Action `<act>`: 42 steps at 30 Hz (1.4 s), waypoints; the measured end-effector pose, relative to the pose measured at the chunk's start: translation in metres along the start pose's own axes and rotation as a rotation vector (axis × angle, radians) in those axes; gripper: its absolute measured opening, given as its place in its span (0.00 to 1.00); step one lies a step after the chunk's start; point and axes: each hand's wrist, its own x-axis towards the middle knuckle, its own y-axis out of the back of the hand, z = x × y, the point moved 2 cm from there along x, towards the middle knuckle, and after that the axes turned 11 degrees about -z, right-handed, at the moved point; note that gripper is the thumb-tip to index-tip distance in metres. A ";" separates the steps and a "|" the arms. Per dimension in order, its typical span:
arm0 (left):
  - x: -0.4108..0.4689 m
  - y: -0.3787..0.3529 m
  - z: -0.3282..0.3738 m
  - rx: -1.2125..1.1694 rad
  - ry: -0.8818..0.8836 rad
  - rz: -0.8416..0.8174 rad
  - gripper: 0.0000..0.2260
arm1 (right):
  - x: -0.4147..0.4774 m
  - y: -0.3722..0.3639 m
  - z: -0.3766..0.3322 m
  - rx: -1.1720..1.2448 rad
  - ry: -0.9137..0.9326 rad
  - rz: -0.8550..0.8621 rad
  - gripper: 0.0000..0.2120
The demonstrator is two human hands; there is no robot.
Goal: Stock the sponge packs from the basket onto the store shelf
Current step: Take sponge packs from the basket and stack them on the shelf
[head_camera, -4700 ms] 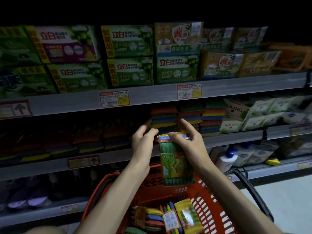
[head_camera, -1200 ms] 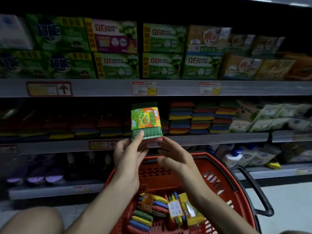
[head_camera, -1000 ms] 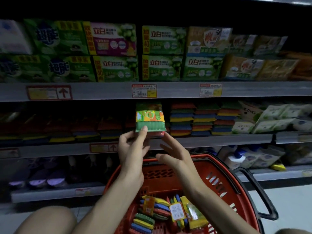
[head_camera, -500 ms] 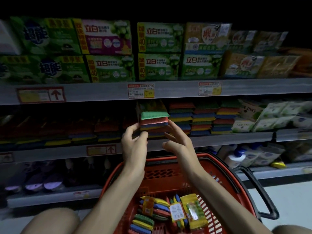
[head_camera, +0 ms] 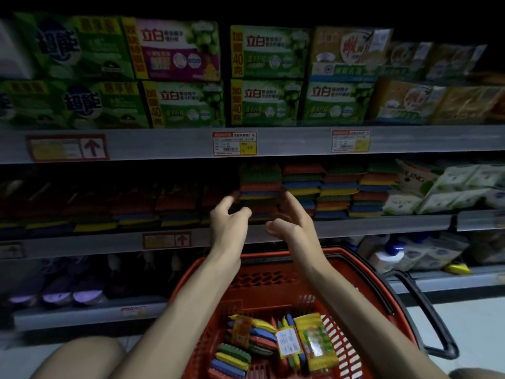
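A multicoloured sponge pack [head_camera: 261, 178] lies flat on top of a stack on the middle shelf [head_camera: 382, 224]. My left hand [head_camera: 229, 218] is at the stack's left side and my right hand [head_camera: 290, 218] at its right side. The fingers of both are loosely bent, with their tips at the stack's edges just below the pack. Neither hand closes round anything. Below my forearms is the red basket [head_camera: 276, 257], with several sponge packs [head_camera: 255, 336] in its bottom, one of them in a yellow-green wrapper [head_camera: 315, 341].
More sponge stacks [head_camera: 338, 188] fill the middle shelf to the right, then white packets [head_camera: 453, 187]. Green soap boxes [head_camera: 266, 77] line the top shelf. Bottles [head_camera: 390, 251] stand on the low shelf. The basket's black handle [head_camera: 426, 310] hangs at the right, and my knee [head_camera: 82, 359] is at lower left.
The pack has gone from upright in both hands to flat, and has moved up and back onto the shelf stack. Both hands have let go of it and sit at the stack's sides.
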 end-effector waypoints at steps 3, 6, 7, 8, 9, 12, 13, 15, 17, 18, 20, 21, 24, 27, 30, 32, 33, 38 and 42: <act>0.000 -0.001 0.000 0.008 0.019 -0.001 0.25 | 0.001 0.004 0.001 -0.015 0.015 0.003 0.30; -0.003 -0.003 0.001 0.007 0.017 -0.005 0.26 | -0.001 0.002 -0.001 -0.010 -0.003 0.024 0.34; -0.004 -0.003 0.001 0.003 0.013 -0.001 0.27 | -0.001 0.001 -0.002 -0.001 -0.002 0.029 0.38; -0.005 -0.002 0.001 -0.001 0.009 0.003 0.28 | -0.001 0.000 -0.003 0.007 -0.001 0.034 0.41; -0.005 -0.002 0.000 -0.003 0.000 0.008 0.29 | -0.001 -0.001 -0.003 0.003 0.003 0.036 0.42; -0.004 -0.001 -0.001 -0.007 -0.023 0.008 0.32 | 0.000 -0.001 -0.004 -0.011 0.005 0.036 0.43; -0.004 -0.001 -0.001 -0.008 -0.029 0.005 0.32 | 0.000 0.000 -0.003 -0.017 0.005 0.038 0.43; -0.006 -0.001 0.001 0.002 -0.038 -0.002 0.32 | 0.001 0.001 -0.002 -0.028 0.006 0.042 0.43; -0.008 -0.001 0.004 0.021 -0.049 -0.008 0.31 | 0.002 0.002 -0.001 -0.030 0.012 0.051 0.43; -0.009 -0.001 0.006 0.026 -0.052 -0.010 0.30 | 0.001 0.002 -0.002 -0.034 0.013 0.056 0.43; -0.009 0.000 0.008 0.037 -0.057 -0.012 0.27 | 0.001 0.003 -0.003 -0.044 0.016 0.064 0.43; -0.009 0.001 0.009 0.045 -0.062 -0.011 0.26 | 0.000 0.003 -0.003 -0.049 0.017 0.066 0.42; -0.011 0.003 0.009 0.049 -0.078 -0.008 0.25 | -0.004 0.006 -0.005 -0.064 0.025 0.064 0.40; -0.022 0.007 0.011 0.043 -0.104 -0.026 0.23 | -0.011 0.012 -0.008 -0.106 0.051 0.056 0.35; -0.038 0.012 0.011 0.086 -0.137 -0.068 0.22 | -0.019 0.019 -0.009 -0.166 0.077 0.060 0.32; -0.047 0.017 0.009 0.126 -0.153 -0.076 0.21 | -0.026 0.023 -0.008 -0.218 0.087 0.066 0.31; -0.051 0.020 0.007 0.143 -0.157 -0.086 0.20 | -0.030 0.025 -0.007 -0.244 0.089 0.060 0.31; -0.077 0.033 -0.002 0.233 -0.163 -0.162 0.15 | -0.057 0.035 -0.003 -0.389 0.089 0.020 0.33; -0.096 0.036 -0.017 0.316 -0.181 -0.267 0.15 | -0.076 0.041 0.005 -0.526 0.084 -0.014 0.34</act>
